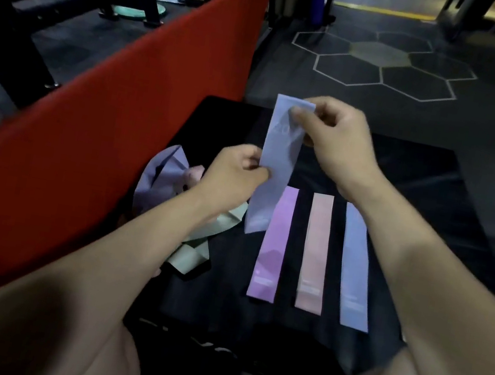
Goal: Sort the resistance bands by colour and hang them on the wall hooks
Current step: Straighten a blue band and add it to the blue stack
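still the sorting step: both hands pinch a pale blue band point(277, 159) above the black desk point(404, 181), left hand point(235, 175) mid-strip, right hand point(330, 135) at the top. next it probably goes beside the matching blue band point(355, 267).

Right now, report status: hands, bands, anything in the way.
Both hands pinch blue band: left hand, right hand. Purple band, pink band, second blue band laid flat. Unsorted heap left. No hooks visible.

Lavender band point(278, 159) upright; three flat.
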